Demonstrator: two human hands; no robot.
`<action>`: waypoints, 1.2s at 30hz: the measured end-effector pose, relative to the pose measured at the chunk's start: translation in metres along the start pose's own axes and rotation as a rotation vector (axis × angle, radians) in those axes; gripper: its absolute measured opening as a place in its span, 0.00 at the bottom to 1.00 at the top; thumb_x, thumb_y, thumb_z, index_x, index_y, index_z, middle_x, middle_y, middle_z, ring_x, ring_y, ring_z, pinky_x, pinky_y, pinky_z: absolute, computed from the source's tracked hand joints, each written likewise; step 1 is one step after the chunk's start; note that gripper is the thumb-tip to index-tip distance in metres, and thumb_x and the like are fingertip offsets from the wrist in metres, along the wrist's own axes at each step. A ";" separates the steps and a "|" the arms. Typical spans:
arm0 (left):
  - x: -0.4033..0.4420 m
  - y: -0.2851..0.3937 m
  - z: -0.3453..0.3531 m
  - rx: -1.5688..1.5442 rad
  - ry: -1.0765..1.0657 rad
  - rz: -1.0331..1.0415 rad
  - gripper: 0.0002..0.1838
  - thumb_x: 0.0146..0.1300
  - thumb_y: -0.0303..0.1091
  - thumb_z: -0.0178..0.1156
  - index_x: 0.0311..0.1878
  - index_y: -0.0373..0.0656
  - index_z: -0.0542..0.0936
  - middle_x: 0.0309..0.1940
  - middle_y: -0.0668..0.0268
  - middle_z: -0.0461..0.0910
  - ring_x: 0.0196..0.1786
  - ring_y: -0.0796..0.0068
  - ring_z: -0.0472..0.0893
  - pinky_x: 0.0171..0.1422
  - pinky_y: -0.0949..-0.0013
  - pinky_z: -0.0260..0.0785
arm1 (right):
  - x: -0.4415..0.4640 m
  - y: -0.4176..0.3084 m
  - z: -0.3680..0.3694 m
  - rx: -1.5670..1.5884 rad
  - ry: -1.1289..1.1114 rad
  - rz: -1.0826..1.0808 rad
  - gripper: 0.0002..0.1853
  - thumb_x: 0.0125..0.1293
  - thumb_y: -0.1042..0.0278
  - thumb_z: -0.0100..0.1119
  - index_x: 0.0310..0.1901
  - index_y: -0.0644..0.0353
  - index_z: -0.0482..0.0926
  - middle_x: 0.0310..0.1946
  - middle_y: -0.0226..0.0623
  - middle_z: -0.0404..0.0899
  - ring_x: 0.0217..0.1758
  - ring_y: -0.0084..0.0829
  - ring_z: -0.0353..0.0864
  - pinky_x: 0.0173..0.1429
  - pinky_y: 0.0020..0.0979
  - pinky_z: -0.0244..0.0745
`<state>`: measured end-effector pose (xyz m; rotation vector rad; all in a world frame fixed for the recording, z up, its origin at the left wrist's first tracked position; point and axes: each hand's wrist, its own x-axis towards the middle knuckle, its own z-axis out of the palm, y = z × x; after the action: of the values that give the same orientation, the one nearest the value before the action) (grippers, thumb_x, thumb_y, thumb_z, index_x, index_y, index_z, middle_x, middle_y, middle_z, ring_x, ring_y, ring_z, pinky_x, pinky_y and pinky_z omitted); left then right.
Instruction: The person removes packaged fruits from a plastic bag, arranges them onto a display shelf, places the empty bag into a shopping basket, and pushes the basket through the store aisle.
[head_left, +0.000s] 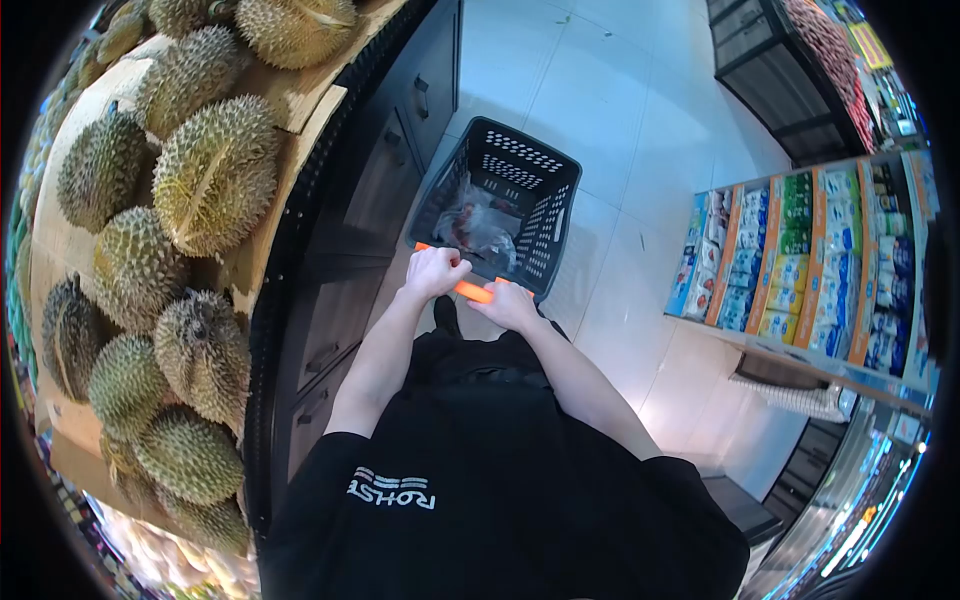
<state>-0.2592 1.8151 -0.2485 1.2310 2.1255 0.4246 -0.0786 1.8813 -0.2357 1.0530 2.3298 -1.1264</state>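
Both my hands are on the orange handle (473,291) of a dark shopping basket (567,190) standing in front of me. My left hand (437,271) is wrapped round the handle's left part. Farther right, my right hand (510,305) has its fingers closed over the same bar. Inside the basket lies a clear plastic bag (487,232) with some reddish-brown contents that I cannot make out.
Durians (215,175) are piled on a wooden-topped display close on my left, above dark drawers (385,150). A shelf of colourful packets (790,260) stands to the right. Pale floor tiles (620,130) stretch ahead; another dark stand (765,70) is at the upper right.
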 end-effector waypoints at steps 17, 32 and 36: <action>-0.018 0.108 0.085 -0.147 0.175 -0.399 0.17 0.53 0.49 0.58 0.25 0.45 0.83 0.23 0.58 0.82 0.33 0.53 0.83 0.41 0.55 0.75 | 0.004 0.108 -0.092 -0.180 -0.518 -0.335 0.26 0.60 0.43 0.64 0.41 0.64 0.82 0.35 0.51 0.85 0.45 0.51 0.84 0.53 0.47 0.76; -0.048 0.180 0.155 -0.262 0.373 -0.586 0.17 0.55 0.49 0.56 0.28 0.44 0.83 0.24 0.57 0.82 0.33 0.53 0.83 0.41 0.55 0.75 | -0.010 0.161 -0.126 -0.378 -0.618 -0.539 0.25 0.60 0.45 0.65 0.44 0.62 0.83 0.35 0.52 0.84 0.43 0.49 0.84 0.49 0.45 0.76; -0.056 0.212 0.188 -0.286 0.435 -0.649 0.19 0.59 0.51 0.55 0.31 0.46 0.85 0.28 0.57 0.84 0.36 0.54 0.84 0.44 0.54 0.76 | -0.023 0.184 -0.141 -0.488 -0.628 -0.595 0.22 0.59 0.46 0.65 0.45 0.57 0.84 0.38 0.49 0.85 0.45 0.48 0.84 0.50 0.44 0.77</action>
<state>0.0244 1.8680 -0.2495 0.2604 2.5540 0.7083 0.0757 2.0559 -0.2314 -0.1750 2.2264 -0.8154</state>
